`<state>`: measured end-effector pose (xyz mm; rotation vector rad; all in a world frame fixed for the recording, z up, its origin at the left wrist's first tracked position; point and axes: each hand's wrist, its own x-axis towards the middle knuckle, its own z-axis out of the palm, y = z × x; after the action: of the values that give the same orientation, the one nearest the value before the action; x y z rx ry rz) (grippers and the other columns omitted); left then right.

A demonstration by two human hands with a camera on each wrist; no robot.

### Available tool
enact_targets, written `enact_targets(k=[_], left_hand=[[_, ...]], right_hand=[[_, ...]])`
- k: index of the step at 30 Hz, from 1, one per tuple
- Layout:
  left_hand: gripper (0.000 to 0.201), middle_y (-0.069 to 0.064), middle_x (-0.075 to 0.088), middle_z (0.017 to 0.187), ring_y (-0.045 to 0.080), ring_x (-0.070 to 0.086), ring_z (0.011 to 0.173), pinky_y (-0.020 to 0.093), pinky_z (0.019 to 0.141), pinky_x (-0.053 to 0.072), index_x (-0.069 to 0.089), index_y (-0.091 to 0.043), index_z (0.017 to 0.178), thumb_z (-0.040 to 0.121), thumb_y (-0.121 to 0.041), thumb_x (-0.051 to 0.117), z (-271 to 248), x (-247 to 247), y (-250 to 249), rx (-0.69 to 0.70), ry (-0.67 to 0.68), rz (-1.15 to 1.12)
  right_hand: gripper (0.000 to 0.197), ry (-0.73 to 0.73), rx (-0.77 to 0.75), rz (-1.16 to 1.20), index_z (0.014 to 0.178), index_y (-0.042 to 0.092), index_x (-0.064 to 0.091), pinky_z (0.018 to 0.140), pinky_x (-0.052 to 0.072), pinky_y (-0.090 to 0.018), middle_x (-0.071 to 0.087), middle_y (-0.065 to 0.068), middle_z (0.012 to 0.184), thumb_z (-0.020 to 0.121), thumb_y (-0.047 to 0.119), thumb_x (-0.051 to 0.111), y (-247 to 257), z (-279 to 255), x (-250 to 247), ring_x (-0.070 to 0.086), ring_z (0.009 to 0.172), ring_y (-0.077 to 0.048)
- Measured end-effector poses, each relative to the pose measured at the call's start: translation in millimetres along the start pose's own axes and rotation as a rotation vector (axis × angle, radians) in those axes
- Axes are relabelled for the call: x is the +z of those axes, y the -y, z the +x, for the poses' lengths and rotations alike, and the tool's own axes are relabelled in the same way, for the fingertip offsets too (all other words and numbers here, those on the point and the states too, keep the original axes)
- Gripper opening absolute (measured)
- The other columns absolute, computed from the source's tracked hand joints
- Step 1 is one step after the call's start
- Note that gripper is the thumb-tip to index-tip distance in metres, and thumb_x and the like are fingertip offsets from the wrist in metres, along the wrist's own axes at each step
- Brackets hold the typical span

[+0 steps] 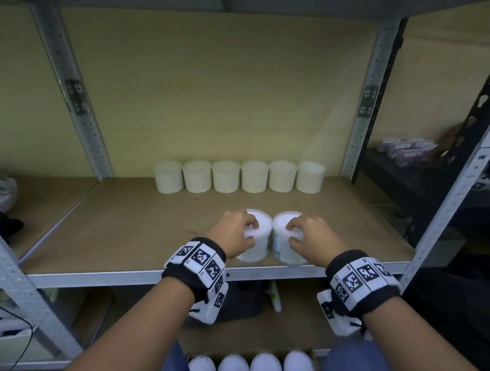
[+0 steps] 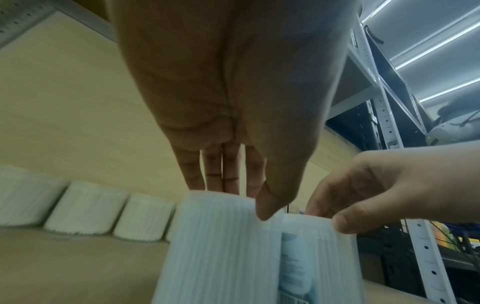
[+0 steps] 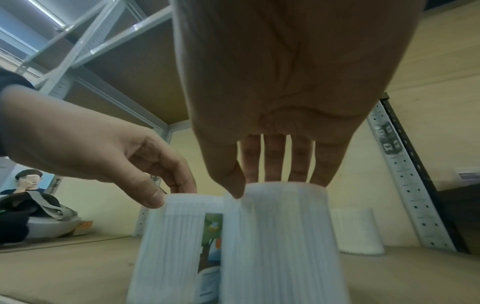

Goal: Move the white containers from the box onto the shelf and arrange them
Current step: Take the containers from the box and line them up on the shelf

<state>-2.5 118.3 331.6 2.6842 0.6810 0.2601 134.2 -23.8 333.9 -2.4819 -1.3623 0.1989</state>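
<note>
While six tubs [image 1: 238, 175] line the shelf's [image 1: 138, 227] back edge, left hand [image 1: 232, 230] and right hand [image 1: 311, 232] each pinch a tub top at its front edge.

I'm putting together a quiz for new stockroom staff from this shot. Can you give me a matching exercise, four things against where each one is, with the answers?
Things
1. row of six white containers
2. container under the left hand
3. container under the right hand
4. white containers in the box

Places
A. below the shelf, nearest the person, only their tops showing
B. at the front of the shelf, the right one of a touching pair
C. along the back wall of the shelf
D. at the front of the shelf, the left one of a touching pair

Pairs: 1-C, 2-D, 3-B, 4-A
</note>
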Motion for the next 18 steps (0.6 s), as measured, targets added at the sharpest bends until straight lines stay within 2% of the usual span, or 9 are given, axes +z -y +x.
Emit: enact_targets(k=[10,18], left_hand=[[0.039,0.011,0.055,0.136,0.025,0.052,0.125,0.029,0.103,0.04,0.061,-0.011,0.127,0.088,-0.014,0.061,74,21,-22,0.021,-0.024,0.003],[0.039,0.013,0.056,0.128,0.027,0.055,0.117,0.032,0.098,0.045,0.062,-0.01,0.125,0.086,-0.014,0.063,131,37,-29,0.038,-0.037,0.022]], right_hand=[[0.038,-0.031,0.096,0.01,0.129,0.015,0.058,0.101,0.044,-0.034,0.056,-0.009,0.136,0.091,0.017,0.054,-39,44,-15,0.055,0.121,-0.026],[0.038,-0.076,0.171,0.022,0.127,0.015,0.059,0.099,0.046,-0.034,0.059,-0.012,0.13,0.09,0.019,0.058,-70,89,-18,0.057,0.117,-0.028]])
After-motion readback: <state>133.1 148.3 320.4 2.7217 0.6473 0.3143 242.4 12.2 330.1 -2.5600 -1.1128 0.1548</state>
